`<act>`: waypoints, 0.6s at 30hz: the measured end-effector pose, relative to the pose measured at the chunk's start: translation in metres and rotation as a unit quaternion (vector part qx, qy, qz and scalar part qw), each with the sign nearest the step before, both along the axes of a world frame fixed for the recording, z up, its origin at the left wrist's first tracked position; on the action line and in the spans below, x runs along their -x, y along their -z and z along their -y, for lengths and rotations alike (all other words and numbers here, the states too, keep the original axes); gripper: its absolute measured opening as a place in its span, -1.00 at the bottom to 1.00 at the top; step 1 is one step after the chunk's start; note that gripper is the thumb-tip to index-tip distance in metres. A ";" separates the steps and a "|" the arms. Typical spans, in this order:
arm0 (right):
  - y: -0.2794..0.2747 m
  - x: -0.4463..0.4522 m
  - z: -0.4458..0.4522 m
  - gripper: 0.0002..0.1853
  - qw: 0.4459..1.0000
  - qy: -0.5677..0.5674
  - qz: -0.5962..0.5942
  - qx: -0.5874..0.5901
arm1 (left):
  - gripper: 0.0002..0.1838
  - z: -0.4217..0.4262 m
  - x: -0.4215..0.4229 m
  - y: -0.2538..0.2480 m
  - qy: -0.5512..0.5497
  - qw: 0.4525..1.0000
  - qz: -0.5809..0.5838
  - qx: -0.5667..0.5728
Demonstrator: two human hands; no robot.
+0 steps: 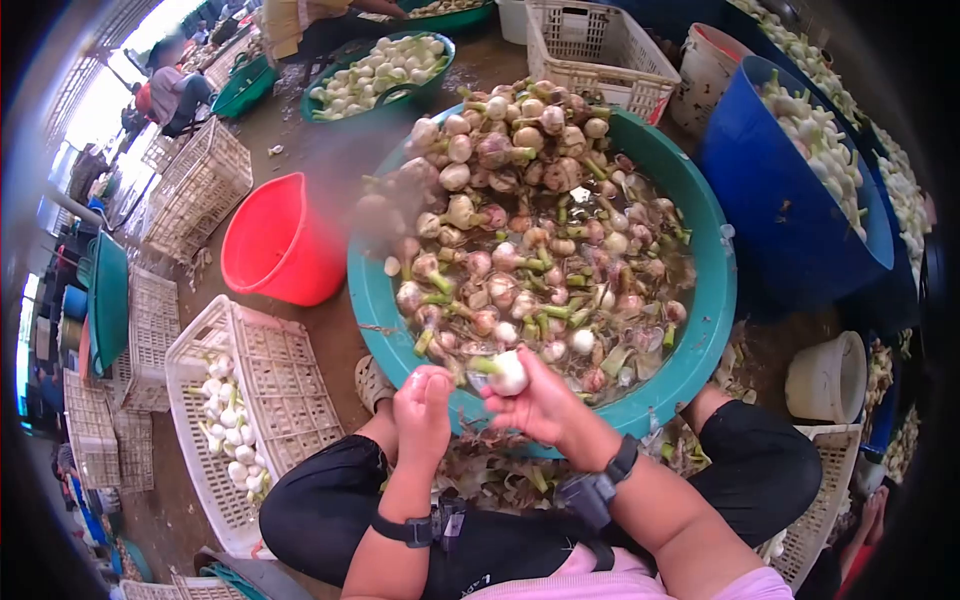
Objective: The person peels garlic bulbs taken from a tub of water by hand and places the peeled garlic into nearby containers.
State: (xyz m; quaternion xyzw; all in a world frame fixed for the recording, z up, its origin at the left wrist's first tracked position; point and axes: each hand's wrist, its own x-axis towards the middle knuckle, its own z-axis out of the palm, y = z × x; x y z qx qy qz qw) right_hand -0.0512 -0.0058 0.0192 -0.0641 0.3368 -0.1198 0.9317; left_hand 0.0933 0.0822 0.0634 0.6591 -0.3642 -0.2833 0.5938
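Cradling the garlic bulb (pixel 510 374) in my right fingers (pixel 505 407) above the tub's near rim (pixel 625 405), left fingers (pixel 432 386) pinched closed, I'd grip lightly to avoid bruising.

Daylight (pixel 100 92)'s totally pouring in around 10 o'clock, and pale crates (pixel 153 308) are cluttering the brown floor (pixel 175 500) toward 9 o'clock.

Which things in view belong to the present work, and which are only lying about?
Likely in use: right hand, gripping a bulb; left hand; teal tub; crate of white bulbs.

Seemingly just lying about: red bucket; small white bucket.
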 end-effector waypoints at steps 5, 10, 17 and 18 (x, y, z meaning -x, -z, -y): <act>-0.067 0.045 0.100 -0.55 0.946 0.205 0.173 0.181 | -0.56 -0.017 -0.010 -0.019 0.047 0.897 0.304 -0.317; 0.061 0.077 0.155 -0.67 0.470 -0.313 -0.386 0.730 | -0.58 -0.014 0.007 -0.012 0.183 0.834 0.355 -0.381; 0.047 0.054 0.113 -0.66 0.273 -0.593 -0.431 0.624 | -0.42 0.010 0.023 0.010 0.100 0.972 0.058 -0.204; 0.024 0.050 0.104 -0.66 0.272 -0.593 -0.425 0.627 | -0.42 0.013 0.025 0.014 0.095 0.972 0.059 -0.207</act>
